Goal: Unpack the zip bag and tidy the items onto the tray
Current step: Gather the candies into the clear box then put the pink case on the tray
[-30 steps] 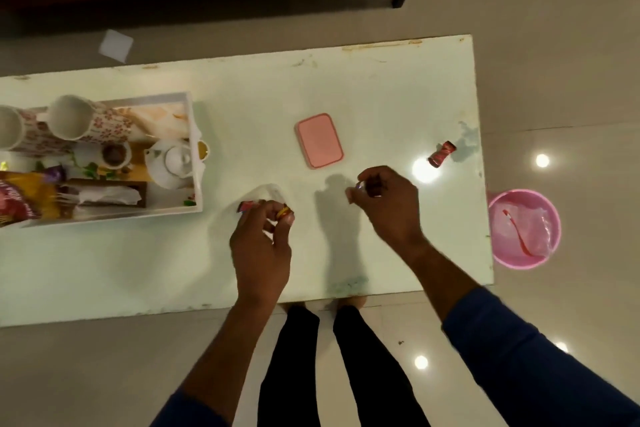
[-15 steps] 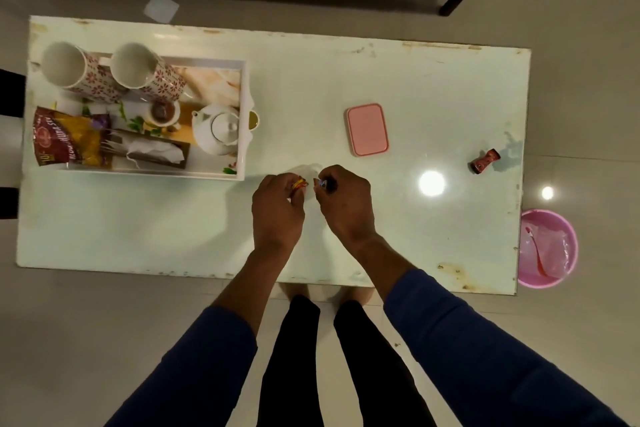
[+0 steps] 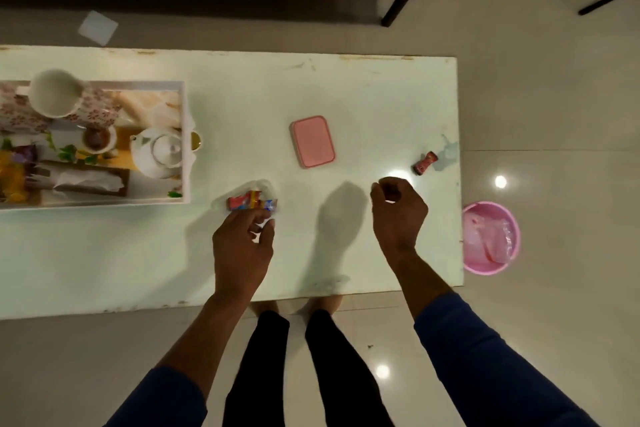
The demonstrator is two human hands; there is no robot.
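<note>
My left hand (image 3: 242, 243) grips a small clear zip bag (image 3: 251, 203) by its near edge, with red, yellow and blue wrapped candies showing inside it. The bag lies on the white table (image 3: 346, 87) just right of the tray's front corner. My right hand (image 3: 398, 211) hovers over the right part of the table with its fingers curled together; I cannot see anything in them. A loose red wrapped candy (image 3: 425, 163) lies just beyond that hand, near the table's right edge. The white tray (image 3: 186, 107) sits at the left.
The tray holds a white teapot (image 3: 159, 152), a floral mug (image 3: 55, 97), a small cup, tissues and a snack packet. A pink lidded box (image 3: 313, 141) lies mid-table. On the floor, a pink bin (image 3: 490, 237) stands off the table's right end.
My hands were together at the bag half a second ago. My right hand has since pulled away to the right, toward the loose red candy. My left hand stays on the bag.
</note>
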